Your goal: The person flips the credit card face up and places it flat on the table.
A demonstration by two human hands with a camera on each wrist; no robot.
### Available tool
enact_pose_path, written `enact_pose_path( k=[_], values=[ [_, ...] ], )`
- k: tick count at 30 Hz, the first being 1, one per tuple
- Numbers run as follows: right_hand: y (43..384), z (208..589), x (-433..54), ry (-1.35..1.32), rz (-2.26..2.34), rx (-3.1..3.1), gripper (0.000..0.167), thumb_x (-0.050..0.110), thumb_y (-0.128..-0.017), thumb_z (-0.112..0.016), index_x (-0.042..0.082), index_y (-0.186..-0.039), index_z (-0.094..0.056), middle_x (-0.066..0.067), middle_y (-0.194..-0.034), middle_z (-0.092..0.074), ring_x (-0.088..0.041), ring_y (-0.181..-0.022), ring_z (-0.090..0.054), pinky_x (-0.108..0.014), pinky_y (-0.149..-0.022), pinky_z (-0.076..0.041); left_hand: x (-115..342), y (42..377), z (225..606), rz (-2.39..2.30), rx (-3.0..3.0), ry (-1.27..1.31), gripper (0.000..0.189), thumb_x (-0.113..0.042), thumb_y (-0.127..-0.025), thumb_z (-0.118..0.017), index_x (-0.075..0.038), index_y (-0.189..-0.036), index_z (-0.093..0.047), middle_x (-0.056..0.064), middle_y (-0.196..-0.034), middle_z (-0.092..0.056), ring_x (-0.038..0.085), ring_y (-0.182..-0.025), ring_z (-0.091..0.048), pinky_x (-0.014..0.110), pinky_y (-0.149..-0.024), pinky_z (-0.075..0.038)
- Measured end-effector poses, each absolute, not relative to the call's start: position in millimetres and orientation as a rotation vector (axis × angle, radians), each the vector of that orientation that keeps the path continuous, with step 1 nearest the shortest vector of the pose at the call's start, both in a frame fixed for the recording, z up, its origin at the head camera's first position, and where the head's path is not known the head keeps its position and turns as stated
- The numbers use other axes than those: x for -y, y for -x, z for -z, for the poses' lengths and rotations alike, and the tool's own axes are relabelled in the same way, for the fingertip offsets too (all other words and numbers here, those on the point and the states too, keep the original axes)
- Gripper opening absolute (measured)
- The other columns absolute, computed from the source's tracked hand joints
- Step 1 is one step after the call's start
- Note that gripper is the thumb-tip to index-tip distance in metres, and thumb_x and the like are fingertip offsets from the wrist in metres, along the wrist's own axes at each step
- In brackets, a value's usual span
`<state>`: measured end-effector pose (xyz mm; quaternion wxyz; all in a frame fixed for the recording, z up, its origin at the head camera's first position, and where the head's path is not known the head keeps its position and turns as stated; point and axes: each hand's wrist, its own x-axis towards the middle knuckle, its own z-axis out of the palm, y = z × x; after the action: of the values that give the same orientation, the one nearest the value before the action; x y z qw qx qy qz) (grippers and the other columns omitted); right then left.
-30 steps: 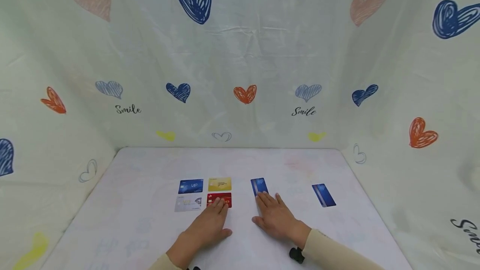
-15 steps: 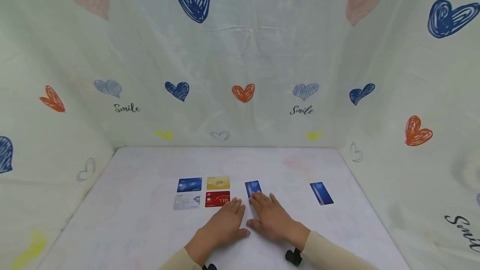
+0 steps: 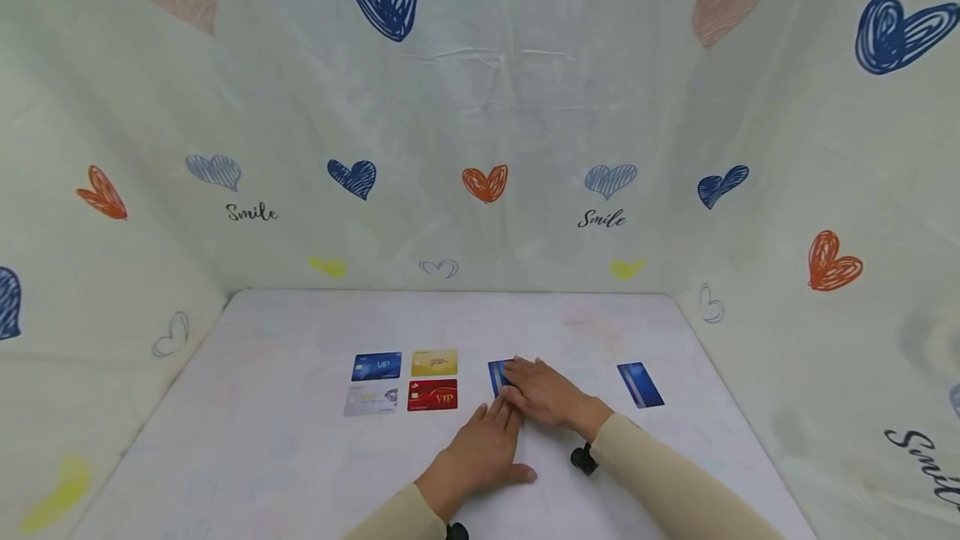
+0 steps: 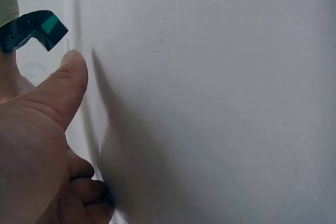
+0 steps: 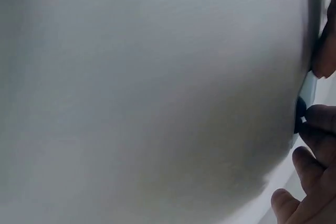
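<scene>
Find blue card [image 3: 497, 373] on counter [image 3: 262, 423], just R of red card [image 3: 432, 395], partly under R grip [image 3: 551, 394] (the nearer), w/ fingers laid over, not clamped; seemingly w/ long axis approx. front-to-back. At near end, see L grip [image 3: 483, 448], w/ fingers extended; impossible to tell if touching.

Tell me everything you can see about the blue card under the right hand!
The blue card looks thin and plastic, with a paler stripe near its left edge. It's on the white table, right of the red card. The right hand covers part of it. The left hand is by its near end; whether they touch, I can't tell.
</scene>
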<state>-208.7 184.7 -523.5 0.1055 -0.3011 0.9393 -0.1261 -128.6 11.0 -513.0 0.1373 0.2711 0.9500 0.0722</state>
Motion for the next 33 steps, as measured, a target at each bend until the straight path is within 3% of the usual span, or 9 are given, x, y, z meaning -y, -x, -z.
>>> enact_pose_path(
  k=[7,16,21,25,29,33],
  values=[
    [178.3,525.4,-194.3,0.926,0.203,-2.838,0.054,0.039,-0.112,-0.048,0.003,-0.151,-0.056,-0.012,-0.159,-0.053,-0.032,-0.153,-0.043,-0.055,-0.126,-0.032,1.6,131.4,510.2,-0.189,-2.776,-0.666,0.094,-0.070,-0.091,-0.068,-0.008,-0.159,-0.047,0.013,-0.165,-0.045,0.030,-0.156,-0.039,0.050,-0.125,-0.035],
    [135.5,526.2,-194.3,1.036,0.047,-2.821,0.053,0.041,-0.111,-0.051,0.009,-0.153,-0.055,-0.007,-0.161,-0.052,-0.026,-0.153,-0.045,-0.053,-0.124,-0.037,22.7,132.8,518.8,-0.216,-2.775,-0.614,0.093,-0.066,-0.089,-0.072,-0.004,-0.154,-0.051,0.014,-0.165,-0.045,0.033,-0.156,-0.039,0.051,-0.125,-0.035],
    [145.2,524.5,-194.5,1.054,0.099,-2.850,0.049,0.038,-0.109,-0.058,0.009,-0.148,-0.059,-0.007,-0.153,-0.059,-0.026,-0.145,-0.053,-0.056,-0.121,-0.040,27.1,134.4,512.5,-0.219,-2.753,-0.642,0.085,-0.060,-0.092,-0.072,-0.005,-0.153,-0.053,0.014,-0.164,-0.047,0.032,-0.155,-0.039,0.051,-0.125,-0.035],
    [165.5,522.9,-194.4,1.046,0.132,-2.952,0.052,0.039,-0.103,-0.069,0.007,-0.143,-0.063,-0.009,-0.144,-0.064,-0.028,-0.136,-0.059,-0.051,-0.118,-0.045,28.8,138.8,512.9,-0.227,-2.814,-0.667,0.077,-0.055,-0.094,-0.073,-0.005,-0.151,-0.056,0.014,-0.159,-0.052,0.032,-0.152,-0.044,0.051,-0.124,-0.037],
    [181.4,522.4,-193.4,1.002,0.168,-3.017,0.059,0.043,-0.096,-0.077,0.006,-0.141,-0.063,-0.009,-0.139,-0.064,-0.027,-0.127,-0.060,-0.047,-0.109,-0.052,27.5,145.7,517.7,-0.231,-2.958,-0.676,0.072,-0.051,-0.091,-0.080,-0.007,-0.145,-0.061,0.013,-0.147,-0.062,0.032,-0.140,-0.055,0.052,-0.117,-0.046],
    [189.2,523.8,-193.5,0.983,0.190,-2.997,0.061,0.045,-0.093,-0.080,0.007,-0.138,-0.063,-0.008,-0.134,-0.062,-0.025,-0.118,-0.058,-0.047,-0.102,-0.054,25.8,154.4,523.7,-0.209,-3.073,-0.651,0.069,-0.052,-0.087,-0.083,-0.012,-0.140,-0.066,0.010,-0.132,-0.067,0.030,-0.123,-0.056,0.051,-0.108,-0.050]
  ],
)
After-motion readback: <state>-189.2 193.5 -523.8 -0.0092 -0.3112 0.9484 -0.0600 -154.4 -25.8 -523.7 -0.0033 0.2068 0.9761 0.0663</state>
